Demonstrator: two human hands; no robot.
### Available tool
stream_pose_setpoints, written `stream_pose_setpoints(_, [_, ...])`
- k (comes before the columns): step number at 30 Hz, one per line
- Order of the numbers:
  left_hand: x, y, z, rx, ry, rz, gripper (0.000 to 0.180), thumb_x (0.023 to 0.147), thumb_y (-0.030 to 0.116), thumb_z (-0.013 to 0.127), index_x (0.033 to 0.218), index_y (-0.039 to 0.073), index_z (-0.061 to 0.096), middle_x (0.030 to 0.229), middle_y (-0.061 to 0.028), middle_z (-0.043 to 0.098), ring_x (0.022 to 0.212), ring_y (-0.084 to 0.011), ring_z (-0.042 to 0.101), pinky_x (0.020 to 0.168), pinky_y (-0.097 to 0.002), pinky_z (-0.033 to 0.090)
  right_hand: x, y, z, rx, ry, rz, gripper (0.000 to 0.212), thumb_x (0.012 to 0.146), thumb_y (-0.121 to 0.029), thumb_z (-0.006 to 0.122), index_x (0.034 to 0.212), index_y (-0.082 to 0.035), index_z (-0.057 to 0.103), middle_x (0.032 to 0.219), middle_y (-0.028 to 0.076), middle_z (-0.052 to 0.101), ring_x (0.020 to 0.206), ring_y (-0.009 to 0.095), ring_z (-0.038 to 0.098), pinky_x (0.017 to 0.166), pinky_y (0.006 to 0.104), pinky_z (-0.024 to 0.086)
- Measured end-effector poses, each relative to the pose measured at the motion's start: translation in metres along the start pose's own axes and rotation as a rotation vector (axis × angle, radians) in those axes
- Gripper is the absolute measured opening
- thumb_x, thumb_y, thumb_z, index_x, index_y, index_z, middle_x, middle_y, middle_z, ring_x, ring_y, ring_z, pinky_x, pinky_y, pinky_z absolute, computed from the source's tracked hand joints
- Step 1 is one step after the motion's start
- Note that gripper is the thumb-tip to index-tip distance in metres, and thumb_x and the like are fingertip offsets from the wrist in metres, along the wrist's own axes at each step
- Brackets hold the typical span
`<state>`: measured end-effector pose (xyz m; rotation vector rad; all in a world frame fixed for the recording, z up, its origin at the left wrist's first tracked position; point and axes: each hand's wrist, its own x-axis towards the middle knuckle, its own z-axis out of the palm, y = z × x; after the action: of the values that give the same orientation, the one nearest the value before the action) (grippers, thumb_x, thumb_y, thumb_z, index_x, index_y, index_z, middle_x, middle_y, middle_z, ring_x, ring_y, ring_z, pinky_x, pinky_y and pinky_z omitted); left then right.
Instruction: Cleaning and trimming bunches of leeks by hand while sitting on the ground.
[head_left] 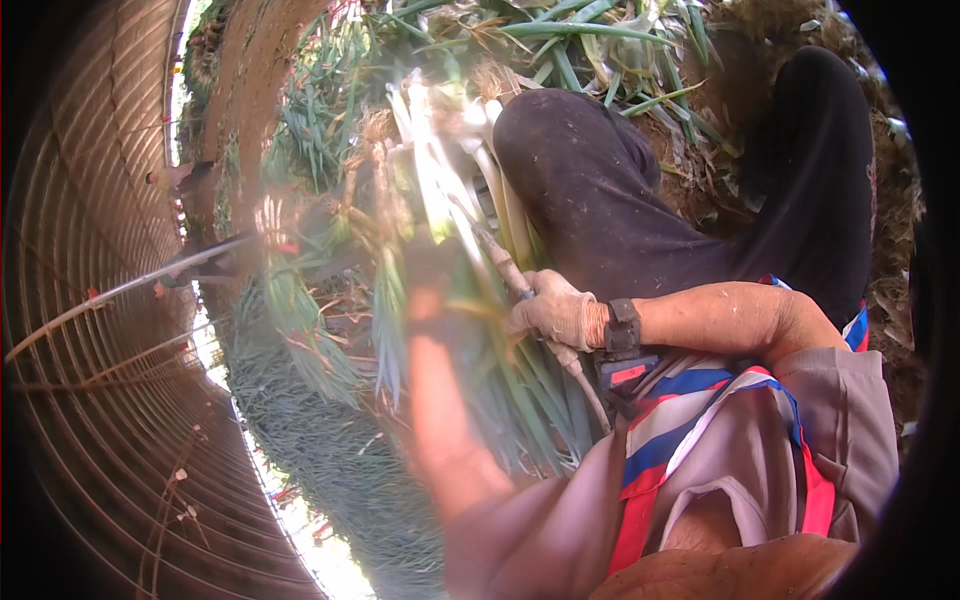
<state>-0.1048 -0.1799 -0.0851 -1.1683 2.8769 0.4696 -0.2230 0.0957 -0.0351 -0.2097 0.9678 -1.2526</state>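
A bunch of long green onions (pixel 430 165) with white stalks and stringy roots lies in front of me, beside my bent knee. My right hand (pixel 555 312), in a pale glove, is closed around the handle of a hose wand (pixel 508 268). The wand's thin tip points at the white stalks. From its rear end a narrow hose (pixel 590 392) runs back toward my body. Across the onions reaches my left hand (pixel 430 265), smeared by motion, at the lower part of the white stalks. Its fingers cannot be made out.
More green onions (pixel 330 130) lie in piles to the left and at the top (pixel 590 40). Dense green rows (pixel 310 430) stretch along the lower left. A ribbed tunnel frame (pixel 100 300) curves at the far left, crossed by a long pole (pixel 130 285). Two people are partly visible there.
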Motion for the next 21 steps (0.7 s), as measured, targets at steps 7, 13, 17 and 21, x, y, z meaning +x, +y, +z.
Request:
stream_pose_setpoints(7, [-0.077,0.061,-0.021,-0.029,-0.072,-0.045,0.026,0.083,0.019,0.062,0.100,-0.001,0.065,0.087,-0.0177,0.064,0.078,-0.0295,0.062,0.070,-0.0394,0.049,-0.001,-0.014,-0.009,0.156,0.050,-0.064,0.026,0.078,-0.012,0.068,0.090,0.002,0.050,0.060,0.006,0.047,0.032,0.016,0.043,0.027,0.0319,0.035])
stream_pose_setpoints(13, [-0.114,0.072,-0.029,-0.073,-0.082,-0.051,0.026,0.084,0.018,0.060,0.101,-0.001,0.065,0.095,-0.0203,0.063,0.085,-0.0307,0.062,0.074,-0.0391,0.049,-0.009,-0.007,-0.001,0.134,0.078,-0.068,0.026,0.078,-0.012,0.068,0.094,0.000,0.052,0.062,0.007,0.051,0.032,0.016,0.043,0.027,0.0323,0.036])
stream_pose_setpoints(17, [-0.124,0.060,-0.036,-0.094,-0.129,-0.036,0.025,0.085,0.018,0.060,0.101,-0.001,0.065,0.101,-0.0220,0.062,0.090,-0.0314,0.062,0.077,-0.0389,0.049,0.000,0.008,0.002,-0.030,0.038,-0.031,0.029,0.077,-0.012,0.068,0.099,0.001,0.056,0.066,0.008,0.057,0.037,0.016,0.049,0.031,0.0309,0.039])
stream_pose_setpoints(21, [-0.129,0.028,-0.046,-0.008,-0.173,0.190,0.023,0.087,0.018,0.058,0.100,0.001,0.066,0.108,-0.0242,0.060,0.096,-0.0338,0.061,0.079,-0.0401,0.048,0.015,-0.011,0.009,-0.034,0.073,-0.030,0.028,0.076,-0.013,0.069,0.097,0.002,0.058,0.064,0.006,0.058,0.044,0.016,0.053,0.037,0.0304,0.041])
